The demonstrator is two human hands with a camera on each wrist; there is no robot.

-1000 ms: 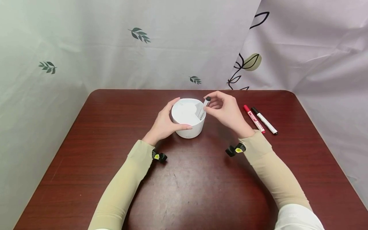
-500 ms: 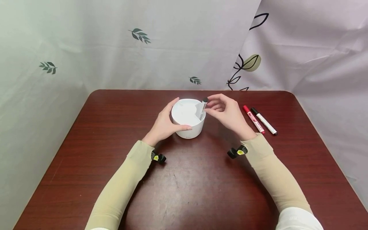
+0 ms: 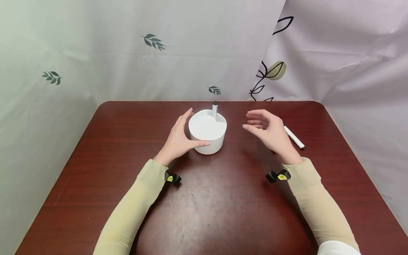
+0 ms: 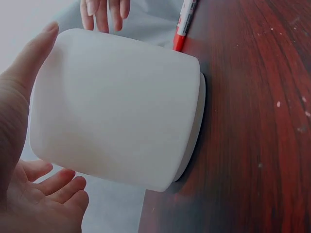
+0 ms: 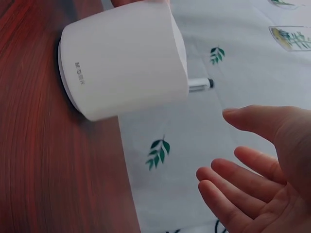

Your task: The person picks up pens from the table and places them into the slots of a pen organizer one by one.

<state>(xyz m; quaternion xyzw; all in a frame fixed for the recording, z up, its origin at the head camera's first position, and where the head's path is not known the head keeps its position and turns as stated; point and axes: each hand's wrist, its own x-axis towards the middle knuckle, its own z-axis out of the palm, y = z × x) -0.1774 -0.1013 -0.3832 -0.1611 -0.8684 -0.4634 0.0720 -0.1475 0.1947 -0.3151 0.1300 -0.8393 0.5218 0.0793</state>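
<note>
A white round pen holder [image 3: 205, 148] stands toward the back of the table. My left hand [image 3: 179, 141] holds it loosely, its thumb across the near side and its fingers along the left side. A black-capped white marker [image 3: 215, 109] stands upright in the holder's far compartment, its top above the rim. My right hand [image 3: 269, 131] hovers apart to the right, thumb and fingers spread with nothing between them. In the right wrist view its fingers [image 5: 238, 191] are slightly bent, facing the holder.
Another black-capped white marker [image 3: 294, 137] lies on the table [image 3: 204, 205] behind the right hand, partly covered by it. A red marker [image 4: 181, 34] shows in the left wrist view; the right hand hides it in the head view. A leaf-print curtain [image 3: 111, 56] hangs behind.
The right hand has let go of the marker and moved right, over the loose markers. The holder has turned, bringing the standing marker from its right side to the back. Left fingertips have shifted left.
</note>
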